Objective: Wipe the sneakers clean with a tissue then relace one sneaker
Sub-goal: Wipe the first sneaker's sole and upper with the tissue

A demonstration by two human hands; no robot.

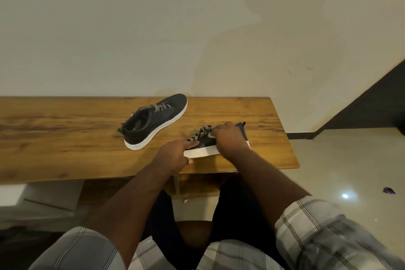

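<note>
**Pinning and wiping the near sneaker**

Pinning the near sneaker (pixel 205 146) at the toe with the left hand (pixel 173 156), index finger straight along the upper, remaining fingers curled at the sole edge. Pressing a tissue (pixel 211 136) onto the upper with the right hand (pixel 230 138), fingers bent over it beside the laces (pixel 201 132); only a white scrap showing, so the exact hold is hard to tell.

Working on the table (pixel 65 138), close to its front edge. Leaving the far sneaker (pixel 153 123) just beyond, laced, apart from both hands.

Probably still wiping, with relacing yet to come. Keeping the toe pinned firmly, stroking one way with short passes, folding to a fresh face, steering clear of snagging the laces, finishing along the white sole.
</note>
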